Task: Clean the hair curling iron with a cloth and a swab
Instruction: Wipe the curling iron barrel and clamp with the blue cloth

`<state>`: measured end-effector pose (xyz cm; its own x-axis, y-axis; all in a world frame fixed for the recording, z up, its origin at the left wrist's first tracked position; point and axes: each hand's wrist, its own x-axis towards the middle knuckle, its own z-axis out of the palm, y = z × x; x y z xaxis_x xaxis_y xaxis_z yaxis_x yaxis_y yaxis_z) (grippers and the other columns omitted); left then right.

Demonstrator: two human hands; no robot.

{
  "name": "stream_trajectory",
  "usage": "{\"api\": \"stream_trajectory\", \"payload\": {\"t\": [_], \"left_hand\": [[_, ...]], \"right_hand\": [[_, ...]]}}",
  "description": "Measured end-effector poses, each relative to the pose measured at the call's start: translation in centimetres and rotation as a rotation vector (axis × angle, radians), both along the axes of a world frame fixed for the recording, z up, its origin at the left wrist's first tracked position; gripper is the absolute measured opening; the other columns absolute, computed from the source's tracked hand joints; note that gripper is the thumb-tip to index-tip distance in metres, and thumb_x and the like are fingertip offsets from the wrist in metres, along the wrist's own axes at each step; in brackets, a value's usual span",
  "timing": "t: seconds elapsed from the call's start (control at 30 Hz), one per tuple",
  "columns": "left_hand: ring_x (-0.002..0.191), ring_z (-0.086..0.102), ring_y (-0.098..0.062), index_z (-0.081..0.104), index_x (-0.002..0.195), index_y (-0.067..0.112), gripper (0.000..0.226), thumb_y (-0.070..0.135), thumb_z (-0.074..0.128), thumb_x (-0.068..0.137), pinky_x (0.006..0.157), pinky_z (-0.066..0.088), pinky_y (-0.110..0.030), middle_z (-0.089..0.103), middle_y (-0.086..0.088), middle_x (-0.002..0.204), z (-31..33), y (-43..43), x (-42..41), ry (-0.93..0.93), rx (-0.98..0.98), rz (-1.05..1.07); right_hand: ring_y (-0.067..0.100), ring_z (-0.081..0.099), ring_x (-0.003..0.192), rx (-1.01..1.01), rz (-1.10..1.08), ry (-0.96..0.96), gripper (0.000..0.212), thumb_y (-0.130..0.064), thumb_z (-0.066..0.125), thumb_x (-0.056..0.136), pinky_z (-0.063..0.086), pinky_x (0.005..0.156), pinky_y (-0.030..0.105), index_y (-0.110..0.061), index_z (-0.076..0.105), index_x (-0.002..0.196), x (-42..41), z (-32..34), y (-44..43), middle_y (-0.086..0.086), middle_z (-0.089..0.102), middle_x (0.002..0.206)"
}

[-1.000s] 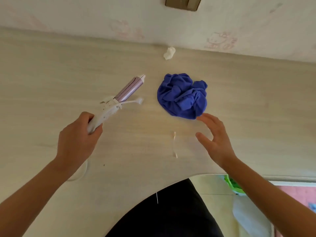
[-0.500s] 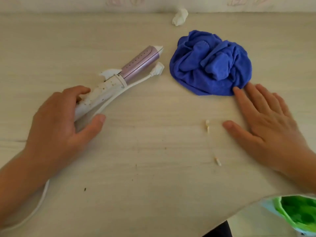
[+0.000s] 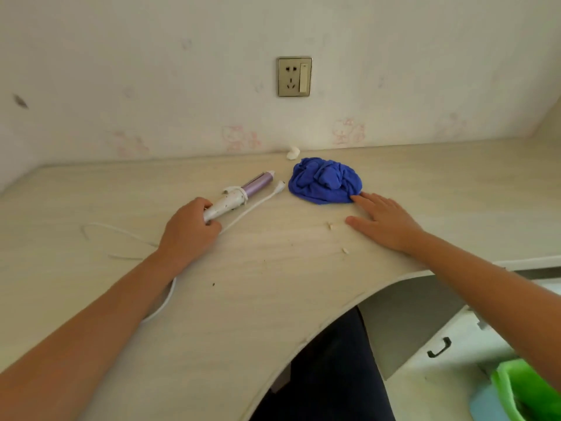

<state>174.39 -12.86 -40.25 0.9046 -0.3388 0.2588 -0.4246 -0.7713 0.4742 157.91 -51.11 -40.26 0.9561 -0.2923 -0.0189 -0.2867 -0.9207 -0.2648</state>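
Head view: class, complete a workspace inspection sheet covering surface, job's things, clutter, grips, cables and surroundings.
Surface: pale desk, scuffed, with small dark specks.
Job's things: curling iron, handle speckled with dirt; blue cloth bunched beside its tip; swab lying loose on the desk.
Clutter: white wad by the wall.
Grips: left hand grips the iron's handle; right hand flat on the desk, fingertips touching the cloth.
Cables: white cord loops across the desk; its plug lies loose beside the barrel.
Surroundings: wall socket, nothing plugged in; green bin at lower right.

Soft even daylight, perhaps slight edge warping.
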Motion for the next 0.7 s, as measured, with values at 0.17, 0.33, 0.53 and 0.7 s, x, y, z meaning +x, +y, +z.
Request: {"api": "stream_trajectory", "payload": {"t": [0.17, 0.33, 0.53, 0.7], "left_hand": [[0.069, 0.058, -0.019, 0.061, 0.099, 0.019, 0.023, 0.032, 0.067, 0.081, 0.059, 0.041, -0.034, 0.06, 0.001, 0.084, 1.2, 1.4, 0.0, 0.06, 0.114, 0.006], [0.071, 0.062, -0.018, 0.061, 0.086, 0.025, 0.025, 0.049, 0.065, 0.083, 0.058, 0.043, -0.033, 0.066, 0.003, 0.078, 1.5, 3.2, 0.9, 0.142, 0.188, 0.069], [0.053, 0.046, -0.02, 0.065, 0.072, 0.01, 0.049, 0.054, 0.059, 0.093, 0.056, 0.032, -0.032, 0.052, 0.0, 0.061, 2.4, 2.1, 2.6, 0.354, -0.003, 0.083], [0.041, 0.038, -0.014, 0.073, 0.073, 0.01, 0.043, 0.048, 0.063, 0.09, 0.046, 0.03, -0.022, 0.05, 0.005, 0.05, 3.0, 1.3, 3.3, 0.616, -0.188, 0.066]], "right_hand": [[0.019, 0.034, 0.15, 0.134, -0.077, -0.07, 0.069, -0.066, 0.048, 0.092, 0.029, 0.12, 0.042, -0.04, 0.037, 0.155, -1.0, 0.3, 0.5, -0.01, 0.037, 0.164], [0.017, 0.048, 0.139, 0.295, -0.186, -0.202, 0.06, -0.047, 0.063, 0.092, 0.04, 0.105, 0.038, -0.041, 0.045, 0.149, -1.0, 0.2, 0.8, -0.009, 0.051, 0.152], [0.011, 0.053, 0.125, 0.41, -0.119, -0.484, 0.036, -0.035, 0.065, 0.093, 0.042, 0.095, 0.03, -0.036, 0.062, 0.129, 2.3, 1.8, 3.1, -0.016, 0.059, 0.131], [0.012, 0.059, 0.112, 0.414, -0.033, -0.447, 0.03, -0.028, 0.064, 0.088, 0.049, 0.09, 0.033, -0.034, 0.067, 0.117, 9.1, 5.4, 5.5, -0.011, 0.066, 0.123]]}}
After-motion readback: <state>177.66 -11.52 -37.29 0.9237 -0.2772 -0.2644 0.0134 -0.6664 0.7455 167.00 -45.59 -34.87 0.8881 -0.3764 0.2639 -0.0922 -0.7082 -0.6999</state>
